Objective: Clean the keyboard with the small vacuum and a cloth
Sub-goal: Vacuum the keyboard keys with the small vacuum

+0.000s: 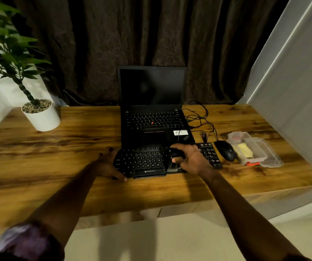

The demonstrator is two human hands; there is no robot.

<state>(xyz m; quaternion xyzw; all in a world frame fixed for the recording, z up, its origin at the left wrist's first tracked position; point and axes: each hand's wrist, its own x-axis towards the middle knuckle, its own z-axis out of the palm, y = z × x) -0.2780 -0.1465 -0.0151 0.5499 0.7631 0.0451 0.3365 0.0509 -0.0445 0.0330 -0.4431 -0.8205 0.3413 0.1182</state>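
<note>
A black keyboard (143, 161) lies on the wooden desk (57, 157) in front of an open laptop (152, 117). My left hand (108, 162) grips the keyboard's left end, fingers curled over its edge. My right hand (191, 159) holds a small black vacuum (175, 157) upright on the keyboard's right half, its brush end (173, 169) down on the keys. The keyboard's number pad (210, 155) shows to the right of that hand. A yellow cloth (244, 150) lies in a clear plastic box (260, 153) at the right.
A black mouse (225, 150) sits between the number pad and the plastic box, its cables (200, 117) looping behind. A white plant pot (41, 115) stands at the desk's back left. A dark curtain (142, 44) hangs behind, and a white wall panel (292, 91) closes the right side.
</note>
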